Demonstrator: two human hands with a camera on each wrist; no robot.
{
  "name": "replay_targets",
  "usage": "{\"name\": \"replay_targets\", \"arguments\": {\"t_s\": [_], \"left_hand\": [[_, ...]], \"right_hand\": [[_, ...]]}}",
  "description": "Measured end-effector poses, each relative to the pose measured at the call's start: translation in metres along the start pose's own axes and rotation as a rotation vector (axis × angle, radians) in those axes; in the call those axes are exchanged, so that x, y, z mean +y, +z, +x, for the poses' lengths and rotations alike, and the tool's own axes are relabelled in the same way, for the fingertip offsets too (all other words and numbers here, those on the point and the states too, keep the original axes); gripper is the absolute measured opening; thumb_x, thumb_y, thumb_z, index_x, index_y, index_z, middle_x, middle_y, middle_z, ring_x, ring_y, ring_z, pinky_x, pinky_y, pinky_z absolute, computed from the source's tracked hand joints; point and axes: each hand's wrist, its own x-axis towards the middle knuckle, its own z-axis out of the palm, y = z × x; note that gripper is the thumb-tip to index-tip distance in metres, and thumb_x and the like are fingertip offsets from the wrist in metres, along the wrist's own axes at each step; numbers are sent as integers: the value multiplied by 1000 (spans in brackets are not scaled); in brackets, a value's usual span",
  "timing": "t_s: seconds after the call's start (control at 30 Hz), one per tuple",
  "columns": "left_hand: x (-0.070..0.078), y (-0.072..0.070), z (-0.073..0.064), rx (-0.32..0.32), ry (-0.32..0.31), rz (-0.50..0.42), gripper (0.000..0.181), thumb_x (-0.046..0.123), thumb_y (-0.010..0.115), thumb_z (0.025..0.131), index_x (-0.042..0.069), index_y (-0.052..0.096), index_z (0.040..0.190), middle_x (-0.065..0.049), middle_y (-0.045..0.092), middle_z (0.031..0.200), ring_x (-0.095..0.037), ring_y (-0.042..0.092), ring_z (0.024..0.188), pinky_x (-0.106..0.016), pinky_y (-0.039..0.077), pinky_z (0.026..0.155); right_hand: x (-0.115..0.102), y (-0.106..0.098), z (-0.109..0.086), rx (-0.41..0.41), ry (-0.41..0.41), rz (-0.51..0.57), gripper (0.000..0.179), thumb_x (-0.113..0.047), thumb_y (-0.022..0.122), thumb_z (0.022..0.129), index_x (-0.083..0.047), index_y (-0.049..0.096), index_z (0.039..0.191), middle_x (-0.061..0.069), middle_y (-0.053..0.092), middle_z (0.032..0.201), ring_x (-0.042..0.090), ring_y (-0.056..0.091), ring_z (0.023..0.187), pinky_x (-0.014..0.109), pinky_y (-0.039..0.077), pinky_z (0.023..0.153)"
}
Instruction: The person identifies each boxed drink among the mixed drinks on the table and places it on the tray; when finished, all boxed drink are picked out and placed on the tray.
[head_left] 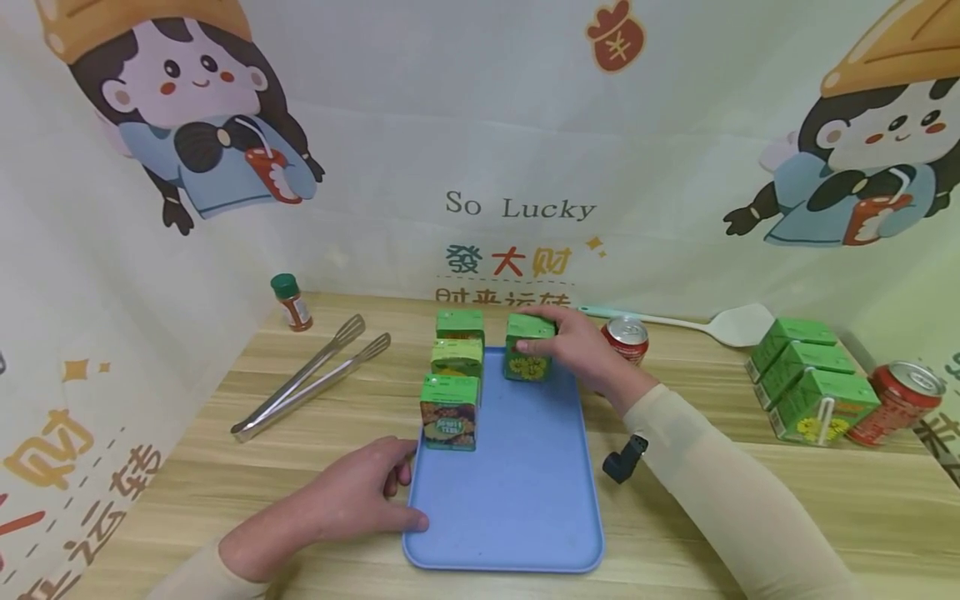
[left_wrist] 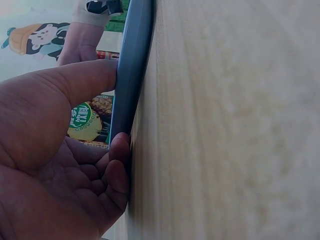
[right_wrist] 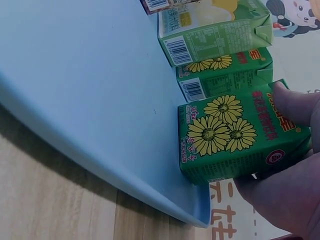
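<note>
A blue tray (head_left: 525, 492) lies on the wooden table. My left hand (head_left: 352, 493) pinches its left rim, thumb above and curled fingers against the outer side, as the left wrist view shows. At the far right corner of the tray, my right hand (head_left: 576, 343) grips a green drink carton (right_wrist: 222, 132) with yellow flowers, standing upright. Along the tray's left side is a row of three cartons: a brown-and-green carton (head_left: 448, 423) in front, a light green carton (head_left: 457, 354) behind it, and a green carton (head_left: 461, 320) at the back.
Metal tongs (head_left: 315, 375) and a green-capped seasoning bottle (head_left: 292, 304) are on the left. A red can (head_left: 624, 333) stands behind my right wrist. Several more items sit right: a white spatula (head_left: 738, 325), green cartons (head_left: 821, 408) and another red can (head_left: 892, 408).
</note>
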Motion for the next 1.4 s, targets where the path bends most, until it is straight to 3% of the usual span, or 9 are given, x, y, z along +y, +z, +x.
{"name": "replay_targets", "arguments": {"t_s": [0.27, 0.97, 1.4], "left_hand": [[-1, 1, 0, 14, 4, 8, 78, 36, 101, 79, -3, 64, 135, 3, 59, 96, -13, 54, 82, -29, 48, 70], [-2, 1, 0, 15, 4, -2, 85, 35, 101, 79, -8, 62, 140, 3, 59, 97, -12, 54, 83, -28, 49, 70], [-2, 1, 0, 13, 8, -3, 91, 36, 101, 79, -11, 59, 144, 3, 59, 98, -12, 55, 83, -28, 50, 71]], "right_hand": [[1, 1, 5, 0, -19, 19, 55, -17, 85, 99, -17, 69, 152, 13, 65, 142, 33, 61, 121, 50, 50, 101], [2, 0, 14, -13, -32, 72, 53, -11, 85, 98, -14, 70, 149, 15, 65, 141, 33, 61, 120, 50, 51, 100], [3, 2, 14, -2, -59, -43, 61, -17, 87, 98, -16, 65, 154, 13, 63, 143, 36, 59, 124, 56, 49, 105]]}}
